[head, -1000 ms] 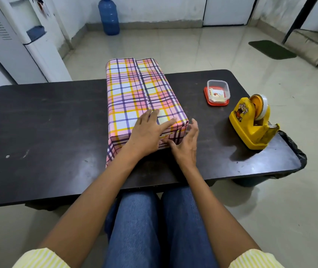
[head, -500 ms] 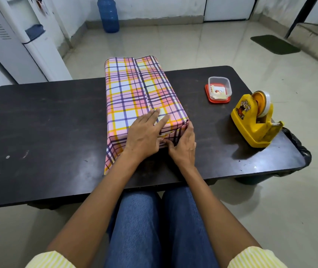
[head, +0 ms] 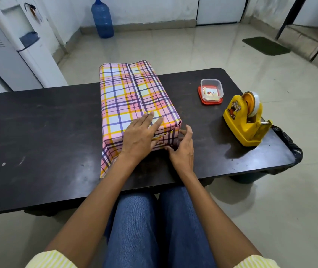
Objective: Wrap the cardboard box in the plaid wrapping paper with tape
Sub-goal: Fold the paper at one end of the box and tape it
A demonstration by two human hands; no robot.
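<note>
Head view: the cardboard box, already sleeved in the plaid wrapping paper, lies lengthwise across the middle of the table. Its far end reaches the far edge and its near end stops short of the near edge, in front of me. A seam runs down the middle of the top.

My left hand lies flat on the top at the near end, fingers straight and slightly spread, holding the box down. My right hand is at the near right corner, its fingers nearly straight against the end paper and the thumb low beside the table. I cannot tell whether it pinches the fold or only pushes it in. At the near left corner a loose flap of paper trails down onto the table.

I judge the box stiff and light enough to slide on this smooth top, so the flat palm on it is the right anchor. The paper is thin and glossy. It should crease sharply but tear or wrinkle if I drag it, and spring open if I let go. So I should take it at the fold lines by the corners, not mid-flap. The tape dispenser stands near the right edge, beyond my right hand, with a small plastic container behind it.
</note>
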